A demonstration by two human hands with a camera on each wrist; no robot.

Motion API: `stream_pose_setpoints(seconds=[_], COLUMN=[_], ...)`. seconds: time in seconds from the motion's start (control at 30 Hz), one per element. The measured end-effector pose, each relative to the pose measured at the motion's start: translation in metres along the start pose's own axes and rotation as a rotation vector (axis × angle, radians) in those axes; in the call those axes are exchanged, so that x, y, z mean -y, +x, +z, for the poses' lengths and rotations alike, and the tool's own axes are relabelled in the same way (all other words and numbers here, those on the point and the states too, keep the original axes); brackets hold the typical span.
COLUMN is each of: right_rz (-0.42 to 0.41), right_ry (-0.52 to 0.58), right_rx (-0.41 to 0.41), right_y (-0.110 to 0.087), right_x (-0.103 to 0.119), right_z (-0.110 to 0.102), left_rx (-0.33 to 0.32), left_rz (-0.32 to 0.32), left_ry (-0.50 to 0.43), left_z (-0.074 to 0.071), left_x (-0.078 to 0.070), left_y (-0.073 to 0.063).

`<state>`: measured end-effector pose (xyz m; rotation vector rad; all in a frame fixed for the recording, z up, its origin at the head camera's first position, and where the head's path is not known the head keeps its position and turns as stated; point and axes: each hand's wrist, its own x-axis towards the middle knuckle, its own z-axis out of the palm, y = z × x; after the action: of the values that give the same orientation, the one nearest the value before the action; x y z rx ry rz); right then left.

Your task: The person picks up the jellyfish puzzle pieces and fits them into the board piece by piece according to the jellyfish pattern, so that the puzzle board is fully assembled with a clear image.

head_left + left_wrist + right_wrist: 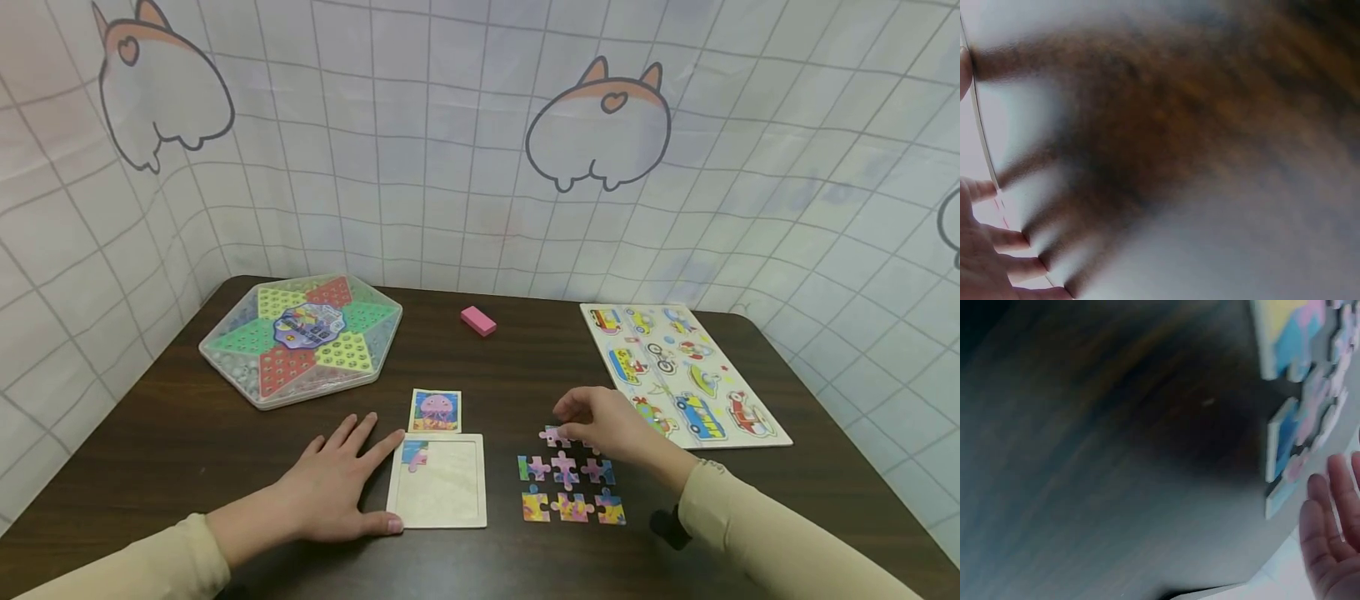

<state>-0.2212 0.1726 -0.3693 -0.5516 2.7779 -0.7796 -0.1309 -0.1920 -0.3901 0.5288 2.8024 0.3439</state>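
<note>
My left hand (330,483) lies with fingers spread on the table, the index fingertip and thumb at the left edge of a white puzzle frame (446,496). In the frame's upper left corner sits one jigsaw piece (415,452), blue and pink. A small jellyfish picture card (436,411) lies against the frame's top edge. Over the top row of loose jigsaw pieces (564,471) hovers my right hand (607,423), its thumb beside a pink piece (552,436); the hand partly hides that row. In the right wrist view the fingers (1319,540) are gently bent, with nothing seen between them.
At the back left is a hexagonal Chinese checkers box (300,337). A pink block (478,321) lies at the back middle. To the right is a white vehicle puzzle board (663,333), partly behind my right hand. A dark object (669,530) shows beside the right sleeve.
</note>
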Motion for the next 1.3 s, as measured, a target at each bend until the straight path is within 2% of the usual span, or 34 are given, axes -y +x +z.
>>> stream_pose_setpoints(seconds=[0.2,0.7,0.9,1.3], right_rz=[-0.02,-0.012,-0.029,-0.084], right_ry=[-0.099,-0.144,-0.151,-0.077], right_rx=[0.034,0.027,0.012,-0.014], right_y=[0.0036,0.0064,0.006,0.0035], right_x=[-0.0043,-0.0072,-0.0061,-0.0003], right_z=[0.0041,0.0052,0.0059,0.0075], left_rx=[-0.013,-0.009,-0.009,0.02], left_rz=[0.006,0.01,0.01,0.03], left_ry=[-0.008,-0.025,-0.017,-0.014], left_z=[0.0009,-0.0015,-0.0014,-0.005], left_x=[0.0016,0.0018,0.0013,0.0014], left_y=[0.0001,-0.001,-0.0013,-0.0006])
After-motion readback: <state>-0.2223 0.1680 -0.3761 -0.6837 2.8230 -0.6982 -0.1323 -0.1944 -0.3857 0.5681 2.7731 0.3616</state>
